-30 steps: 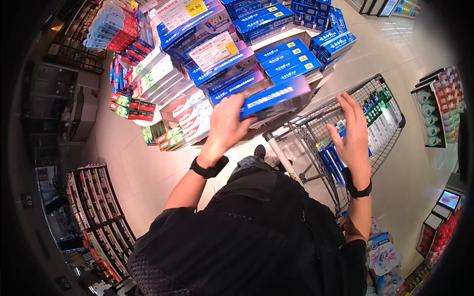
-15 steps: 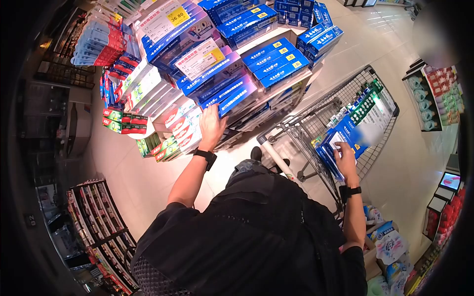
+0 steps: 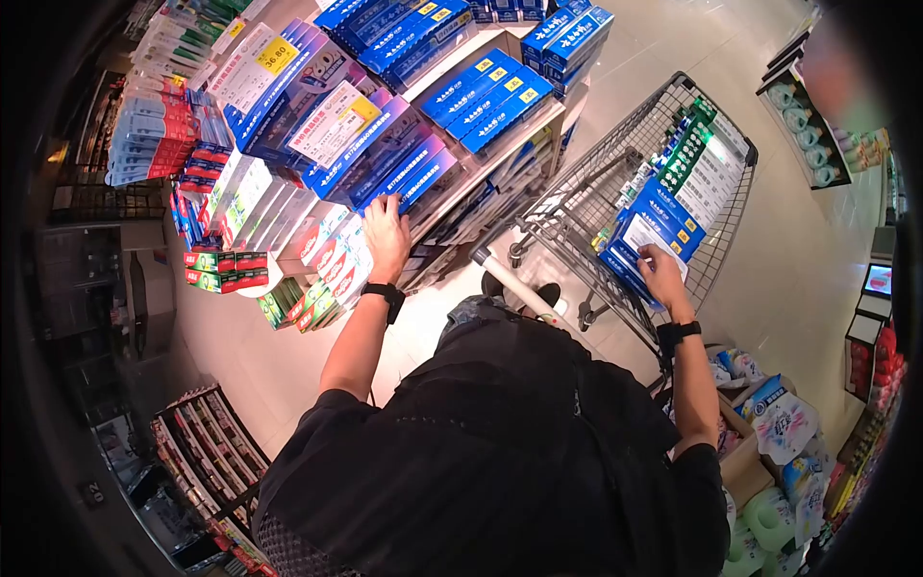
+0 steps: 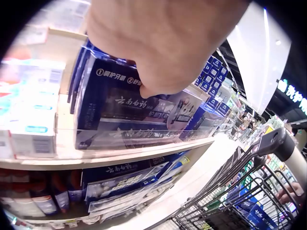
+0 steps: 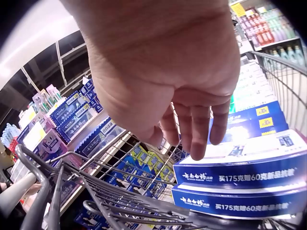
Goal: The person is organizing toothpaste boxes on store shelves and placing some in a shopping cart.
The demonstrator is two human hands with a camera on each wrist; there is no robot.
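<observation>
Stocking goes on between a tall display shelf filling the upper left and centre of the head view and a wire shopping cart at upper right, and the step in hand looks like lifting the next box out of the cart while the last one settles on the shelf. The left hand, near the frame's middle, lies on the dark blue toothpaste box at the shelf's front edge; in the left wrist view its fingers curl over the box's top edge, so it grips the box, which stands on the shelf board behind a clear lip. To do this well, I would judge, the box should be pushed back until flush with its neighbours, printed face outward, before letting go. The right hand reaches into the cart at centre right, fingers fairly straight and draped over the top blue carton of a stack (touching, not yet clasping, as far as the right wrist view shows). A sound lift would take one carton by its long sides, clear of the wire rim. Writing: the shelf box reads 云南白药 with 养护牙龈 beside a circled 1; the cart cartons read 云南白药 and 买175克赠60克新品抗敏. A yellow price tag at upper left seems to read 36.80. Red-and-white boxes below the left hand may be Colgate, too small to be sure.
</observation>
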